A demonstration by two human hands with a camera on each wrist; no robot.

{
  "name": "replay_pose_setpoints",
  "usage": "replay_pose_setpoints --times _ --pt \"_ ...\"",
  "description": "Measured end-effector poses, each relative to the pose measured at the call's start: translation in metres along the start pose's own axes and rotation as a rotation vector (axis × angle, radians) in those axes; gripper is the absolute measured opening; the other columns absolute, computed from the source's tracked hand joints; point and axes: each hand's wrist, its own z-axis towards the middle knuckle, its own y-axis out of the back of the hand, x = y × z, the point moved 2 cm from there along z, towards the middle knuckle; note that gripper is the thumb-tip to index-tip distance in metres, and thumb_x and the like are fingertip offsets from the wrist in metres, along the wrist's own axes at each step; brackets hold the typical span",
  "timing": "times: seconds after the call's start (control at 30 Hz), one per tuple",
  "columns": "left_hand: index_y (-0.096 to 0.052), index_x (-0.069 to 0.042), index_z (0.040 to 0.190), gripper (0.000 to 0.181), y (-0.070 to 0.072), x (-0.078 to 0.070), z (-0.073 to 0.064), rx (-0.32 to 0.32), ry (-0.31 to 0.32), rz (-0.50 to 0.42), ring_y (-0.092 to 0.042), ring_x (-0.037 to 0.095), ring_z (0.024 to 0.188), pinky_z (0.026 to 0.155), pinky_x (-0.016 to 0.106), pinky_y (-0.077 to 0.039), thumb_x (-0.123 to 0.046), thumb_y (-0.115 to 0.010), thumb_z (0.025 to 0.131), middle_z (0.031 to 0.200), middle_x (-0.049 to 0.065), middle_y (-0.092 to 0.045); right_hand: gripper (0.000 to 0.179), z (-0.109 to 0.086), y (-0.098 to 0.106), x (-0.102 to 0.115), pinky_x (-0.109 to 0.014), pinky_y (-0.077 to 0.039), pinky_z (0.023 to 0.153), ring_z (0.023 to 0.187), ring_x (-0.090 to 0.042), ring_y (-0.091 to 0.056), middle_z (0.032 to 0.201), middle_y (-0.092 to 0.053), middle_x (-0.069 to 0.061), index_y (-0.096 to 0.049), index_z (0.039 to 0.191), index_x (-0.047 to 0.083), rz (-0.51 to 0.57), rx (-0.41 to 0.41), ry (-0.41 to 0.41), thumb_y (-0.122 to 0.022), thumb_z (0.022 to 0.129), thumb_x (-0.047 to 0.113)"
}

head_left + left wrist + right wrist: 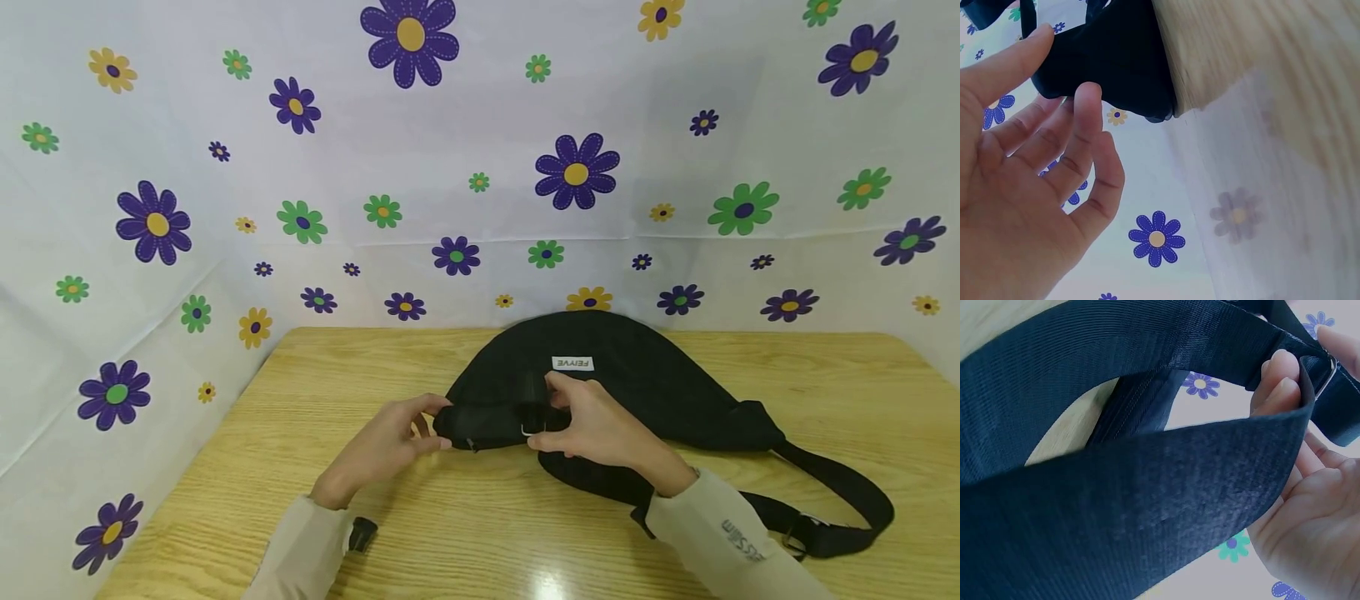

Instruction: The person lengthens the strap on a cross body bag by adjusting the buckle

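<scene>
A black crescent-shaped sling bag (600, 350) with a small white label (572, 364) lies on the table, the label's lettering upside down. At its left end, my left hand (386, 442) holds the tip of the bag between thumb and fingers. The left wrist view shows the thumb on the dark fabric (1110, 62) and the fingertips along its lower edge. My right hand (600, 421) grips the black webbing strap (1135, 506) by a metal slider ring (1327, 378). Its fingertips are inside a fold of the strap, which loops upward there.
The strap's other length, with a metal buckle (795, 537), curves over the right side of the wooden table (247, 467). A small black item (362, 534) shows beside the left sleeve. White flower-printed cloth (480, 125) hangs behind the table and down its left side.
</scene>
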Motion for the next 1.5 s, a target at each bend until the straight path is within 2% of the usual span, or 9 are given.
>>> replay_pose_setpoints --times 0.4,0.7,1.07,1.3,1.5 --pt "-0.056 -0.01 0.119 0.04 0.0 0.0 0.0 0.008 -0.012 0.019 -0.055 0.012 0.076 0.056 0.025 -0.045 -0.016 -0.07 0.082 0.1 -0.003 -0.057 0.044 -0.009 0.009 -0.003 -0.03 -0.049 0.049 0.049 -0.018 -0.059 0.078 -0.063 -0.002 -0.049 0.106 0.004 0.003 0.015 -0.016 -0.075 0.075 0.019" --pt "-0.056 -0.01 0.118 0.04 0.001 0.001 -0.001 0.011 -0.005 0.008 -0.054 0.013 0.077 0.057 0.026 -0.046 -0.016 -0.07 0.082 0.101 -0.002 -0.057 0.044 -0.015 0.014 -0.007 -0.03 -0.048 0.048 0.049 -0.016 -0.058 0.077 -0.064 -0.001 -0.05 0.108 0.004 0.005 0.021 0.009 -0.074 0.075 0.018" --pt "-0.056 -0.011 0.119 0.039 0.001 0.0 -0.002 0.016 -0.009 0.019 -0.054 0.013 0.077 0.058 0.026 -0.046 -0.015 -0.069 0.082 0.101 -0.003 -0.057 0.054 -0.024 0.021 -0.01 -0.03 -0.048 0.048 0.048 -0.018 -0.058 0.079 -0.063 -0.001 -0.047 0.117 0.001 0.007 0.027 0.01 -0.074 0.076 0.021" --pt "-0.056 -0.009 0.119 0.039 0.001 0.001 -0.001 0.021 -0.011 0.023 -0.055 0.013 0.077 0.059 0.026 -0.046 -0.014 -0.068 0.083 0.102 -0.002 -0.057 0.043 -0.028 0.029 -0.016 -0.029 -0.046 0.047 0.047 -0.016 -0.056 0.077 -0.064 0.003 -0.049 0.111 0.006 -0.041 0.022 -0.003 -0.072 0.077 0.019" --pt "-0.055 -0.009 0.119 0.039 0.002 0.001 -0.002 0.023 -0.006 0.015 -0.055 0.013 0.077 0.059 0.026 -0.046 -0.014 -0.068 0.083 0.102 0.0 -0.057 0.041 -0.031 0.033 -0.019 -0.028 -0.043 0.042 0.046 -0.019 -0.055 0.073 -0.062 0.003 -0.048 0.11 0.007 -0.044 0.026 -0.024 -0.072 0.078 0.017"
